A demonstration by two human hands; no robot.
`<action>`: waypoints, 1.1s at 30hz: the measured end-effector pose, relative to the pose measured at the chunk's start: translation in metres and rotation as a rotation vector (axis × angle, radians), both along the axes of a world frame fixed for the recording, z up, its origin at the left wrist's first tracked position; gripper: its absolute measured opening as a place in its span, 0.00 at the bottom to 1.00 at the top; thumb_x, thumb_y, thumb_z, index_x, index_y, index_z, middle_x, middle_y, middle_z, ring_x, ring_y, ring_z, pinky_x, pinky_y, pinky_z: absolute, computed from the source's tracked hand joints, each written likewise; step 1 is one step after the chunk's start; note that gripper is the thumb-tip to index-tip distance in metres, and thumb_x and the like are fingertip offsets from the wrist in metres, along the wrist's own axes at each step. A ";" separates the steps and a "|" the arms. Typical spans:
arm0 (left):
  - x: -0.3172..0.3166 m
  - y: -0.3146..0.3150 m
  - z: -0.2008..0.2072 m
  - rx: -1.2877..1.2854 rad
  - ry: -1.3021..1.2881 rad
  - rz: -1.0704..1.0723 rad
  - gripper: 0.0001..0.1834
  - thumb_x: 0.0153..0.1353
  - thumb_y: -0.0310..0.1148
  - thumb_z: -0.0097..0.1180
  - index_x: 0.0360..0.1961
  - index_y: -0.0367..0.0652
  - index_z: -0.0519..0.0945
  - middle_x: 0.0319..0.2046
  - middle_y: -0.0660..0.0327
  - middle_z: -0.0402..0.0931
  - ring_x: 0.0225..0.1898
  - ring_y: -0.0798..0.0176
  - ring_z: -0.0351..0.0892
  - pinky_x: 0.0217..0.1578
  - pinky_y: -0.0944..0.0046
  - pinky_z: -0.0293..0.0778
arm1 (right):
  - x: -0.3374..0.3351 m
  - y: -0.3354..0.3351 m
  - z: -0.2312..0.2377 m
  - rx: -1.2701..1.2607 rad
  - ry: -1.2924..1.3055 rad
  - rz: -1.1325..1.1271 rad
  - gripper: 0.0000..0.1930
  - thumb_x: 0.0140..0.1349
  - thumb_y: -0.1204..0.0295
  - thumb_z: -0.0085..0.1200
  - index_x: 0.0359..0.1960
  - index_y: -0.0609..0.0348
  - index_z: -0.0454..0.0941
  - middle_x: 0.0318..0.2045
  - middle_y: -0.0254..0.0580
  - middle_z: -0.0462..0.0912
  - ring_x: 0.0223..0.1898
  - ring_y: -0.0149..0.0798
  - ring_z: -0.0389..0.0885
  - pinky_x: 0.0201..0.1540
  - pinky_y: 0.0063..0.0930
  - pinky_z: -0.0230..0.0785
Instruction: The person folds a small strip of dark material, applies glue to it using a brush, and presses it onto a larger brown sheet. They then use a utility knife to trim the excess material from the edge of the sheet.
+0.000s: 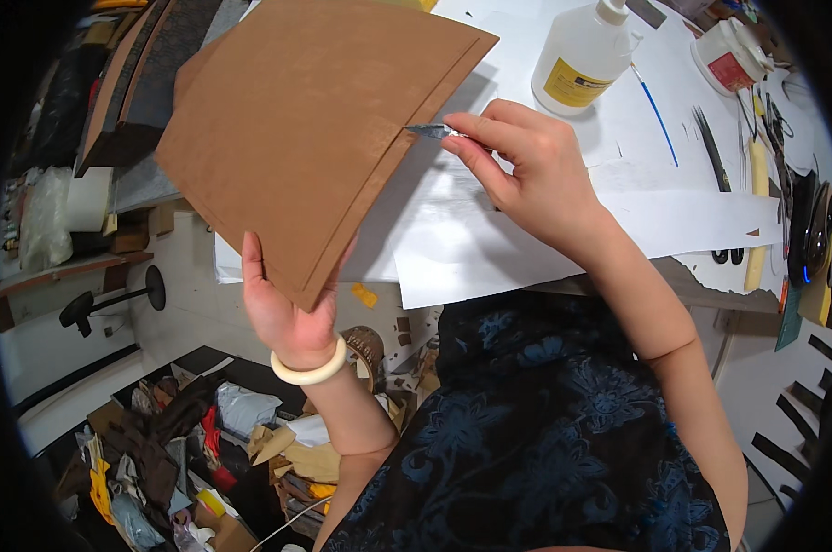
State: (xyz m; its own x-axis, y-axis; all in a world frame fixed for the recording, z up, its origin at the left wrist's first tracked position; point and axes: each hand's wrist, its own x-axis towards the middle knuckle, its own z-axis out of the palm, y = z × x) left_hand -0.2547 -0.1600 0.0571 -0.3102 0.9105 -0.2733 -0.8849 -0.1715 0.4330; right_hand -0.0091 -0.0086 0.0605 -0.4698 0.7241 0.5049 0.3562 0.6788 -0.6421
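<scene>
A large brown panel (296, 129), which looks like leather or board, is held up at a slant, with a line running along its right border. My left hand (292, 308) grips its lower corner, thumb on the upper face and the other fingers mostly hidden beneath. Between the thumb and fingers of my right hand (540, 170) is a small pointed metal blade (425, 132). Its tip meets the panel's right border, about midway along. Whether it cuts in or only touches cannot be made out.
White paper (490, 253) covers the table. Beyond my right hand stand a clear bottle (582, 60) and a white jar (731, 57). A blue brush (657, 115) and black scissors (713, 152) lie to the right. A scrap-filled bin (241, 405) is below left.
</scene>
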 end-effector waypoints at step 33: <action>0.004 0.003 -0.020 -0.001 0.154 -0.075 0.22 0.76 0.27 0.50 0.68 0.35 0.69 0.60 0.47 0.79 0.58 0.46 0.84 0.57 0.33 0.83 | -0.026 -0.008 -0.017 0.307 -0.265 -0.258 0.08 0.67 0.71 0.62 0.35 0.63 0.80 0.27 0.41 0.77 0.27 0.41 0.83 0.25 0.33 0.76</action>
State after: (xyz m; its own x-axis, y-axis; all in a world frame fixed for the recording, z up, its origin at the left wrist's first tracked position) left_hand -0.2502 -0.1567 0.0371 -0.2800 0.9325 -0.2281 -0.8181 -0.1075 0.5649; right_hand -0.0349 -0.0164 0.0434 -0.4361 0.6699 0.6008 0.6622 0.6910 -0.2898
